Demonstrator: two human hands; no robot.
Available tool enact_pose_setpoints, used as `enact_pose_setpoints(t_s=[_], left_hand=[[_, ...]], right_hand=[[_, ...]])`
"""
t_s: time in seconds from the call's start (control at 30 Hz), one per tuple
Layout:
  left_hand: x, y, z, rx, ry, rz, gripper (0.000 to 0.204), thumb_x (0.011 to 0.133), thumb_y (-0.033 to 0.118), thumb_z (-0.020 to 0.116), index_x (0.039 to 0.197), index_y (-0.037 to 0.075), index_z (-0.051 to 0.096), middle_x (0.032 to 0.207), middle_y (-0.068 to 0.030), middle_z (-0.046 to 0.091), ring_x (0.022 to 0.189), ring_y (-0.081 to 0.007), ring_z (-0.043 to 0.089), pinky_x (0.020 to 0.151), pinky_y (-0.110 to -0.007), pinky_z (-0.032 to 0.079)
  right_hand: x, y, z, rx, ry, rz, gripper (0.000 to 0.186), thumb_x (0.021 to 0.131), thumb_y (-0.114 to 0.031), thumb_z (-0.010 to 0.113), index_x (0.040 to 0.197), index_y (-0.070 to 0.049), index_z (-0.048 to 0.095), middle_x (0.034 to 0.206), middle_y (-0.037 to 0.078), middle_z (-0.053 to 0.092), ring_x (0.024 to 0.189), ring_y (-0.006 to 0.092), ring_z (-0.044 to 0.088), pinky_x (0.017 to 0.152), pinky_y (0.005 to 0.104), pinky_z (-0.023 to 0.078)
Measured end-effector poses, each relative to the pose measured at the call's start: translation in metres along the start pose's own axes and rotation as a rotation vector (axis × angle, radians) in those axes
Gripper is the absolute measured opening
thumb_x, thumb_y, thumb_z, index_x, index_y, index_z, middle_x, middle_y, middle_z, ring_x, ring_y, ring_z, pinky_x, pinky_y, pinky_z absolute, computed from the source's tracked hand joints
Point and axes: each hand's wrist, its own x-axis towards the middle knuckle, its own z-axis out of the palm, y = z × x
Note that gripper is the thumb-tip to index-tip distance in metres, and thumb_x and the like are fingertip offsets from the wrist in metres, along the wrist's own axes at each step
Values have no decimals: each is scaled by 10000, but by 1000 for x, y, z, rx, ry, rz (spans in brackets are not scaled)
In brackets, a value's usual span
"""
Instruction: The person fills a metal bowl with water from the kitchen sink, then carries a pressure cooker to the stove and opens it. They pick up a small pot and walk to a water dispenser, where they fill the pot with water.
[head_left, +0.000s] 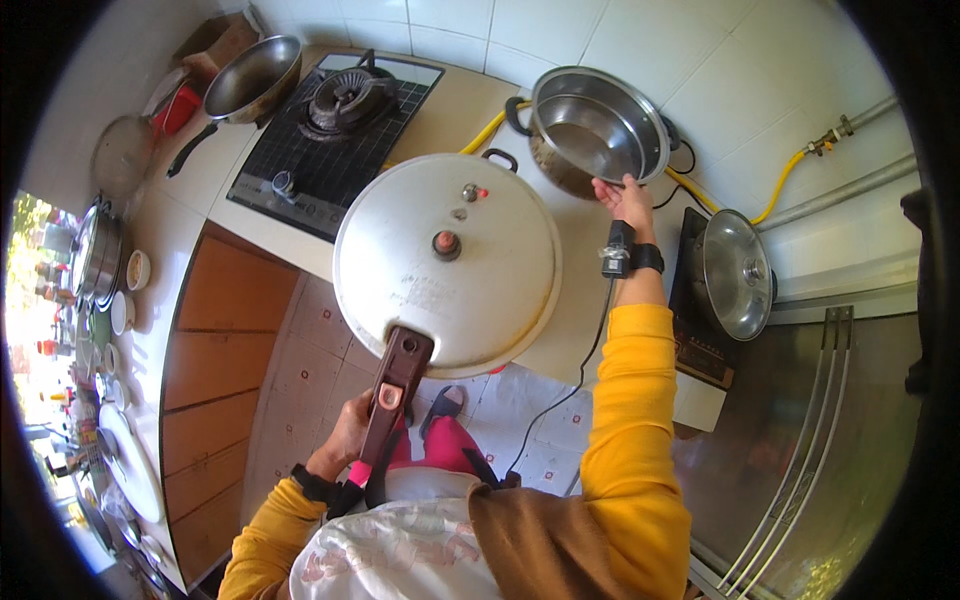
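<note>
"What is there, counting from near to far?"

"One brown handle (398, 385) comes first, long and on the near side of one pressure cooker (450, 265), which is pale and round. The cooker is at the middle, partly past the edge of the surface (575, 330) (its underside is hidden, so I can't tell what bears it)."

"And beyond that?"

"Over to the right, one glass lid (730, 285) with one knob, overlapping one black flat hob (700, 362). Farther off, one steel pot (595, 125) with two dark handles, near the tiled wall (545, 35). To the left, one gas stove (290, 165) with one burner (348, 100), and just past it one wok (255, 80)."

"Now the fingers, nearest first."

"The left hand (350, 425) has its fingers closed round the brown handle, some of them out of sight behind it."

"And the other?"

"The right hand (628, 203) is farther out, at the pot's near rim. Its fingers are bent, with a narrow gap to the thumb, and touch the steel; I can't tell whether they pinch it or only rest there."
</note>
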Motion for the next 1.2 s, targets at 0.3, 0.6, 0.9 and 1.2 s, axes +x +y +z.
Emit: enact_pose_setpoints(t_s=[0.3, 0.6, 0.9, 1.2], left_hand=[[18, 9, 6, 83, -10, 140, 358, 903, 127, 669, 1197, -47, 565, 999, -20, 618, 894, -80, 540, 779, -254, 486], [41, 18, -6, -147, -250, 207, 419, 953, 281, 593, 1260, 13, 491, 1037, -25, 579, 900, -95, 546, 774, -262, 484], [54, 16, -25, -202, -490, 130, 554, 1015, 382, 467, 1434, 40, 345, 1234, -112, 545, 1094, -170, 530, 947, -308, 455], [58, 20, -23, -392, -567, -15, 350, 1003, 339, 524, 1203, 108, 353, 772, -32, 478, 573, -110, 451, 523, -266, 431]], right_hand=[[-141, -3, 12, -126, -55, -251, 341, 972, -345, 560, 1125, -41, 534, 861, 80, 631, 743, 146, 608, 642, 277, 493], [-366, 78, 57, -423, -804, 456, 355, 997, -329, 541, 1101, 7, 588, 872, 84, 655, 743, 158, 659, 722, 276, 552], [-441, 125, 128, 124, -441, 433, 285, 982, -245, 571, 1102, -8, 469, 865, 71, 594, 747, 166, 621, 687, 290, 516], [-427, 88, 68, -310, -211, 418, 235, 925, -223, 654, 978, -57, 497, 608, -2, 469, 434, 79, 433, 385, 246, 341]])
